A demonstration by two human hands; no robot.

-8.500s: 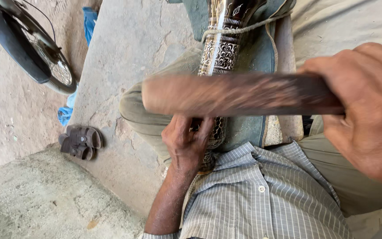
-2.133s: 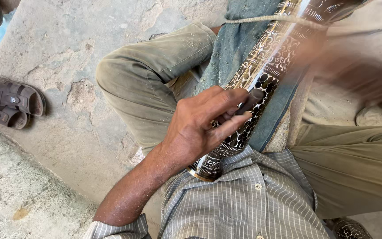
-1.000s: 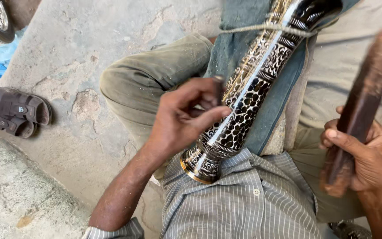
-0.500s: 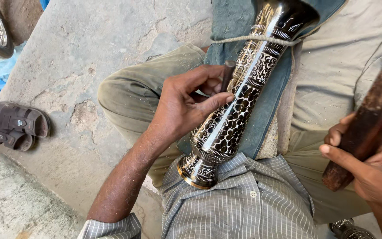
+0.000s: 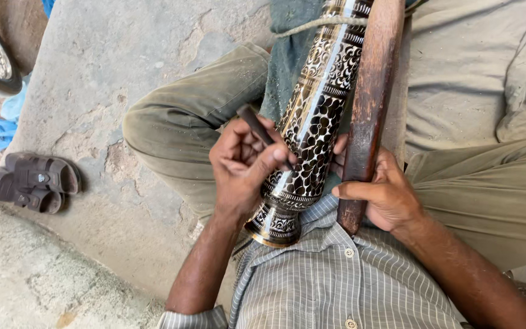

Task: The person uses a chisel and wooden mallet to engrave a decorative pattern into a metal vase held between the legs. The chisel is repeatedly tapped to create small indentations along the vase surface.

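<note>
While the left hand (image 5: pixel 248 167) pinches a small chisel (image 5: pixel 257 127) against the slanting engraved vase (image 5: pixel 312 128), the right hand (image 5: pixel 382 195) clasps a wooden mallet (image 5: pixel 369 103) alongside.

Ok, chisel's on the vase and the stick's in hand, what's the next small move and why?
Probably lift the wooden stick off the vase and tap the chisel's upper end. The left hand has the tip on the patterned surface, while the right hand holds the stick lying flat alongside the vase, not raised to strike.

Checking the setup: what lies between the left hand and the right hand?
In the head view, the engraved metal vase lies between the left hand and the right hand.
</note>
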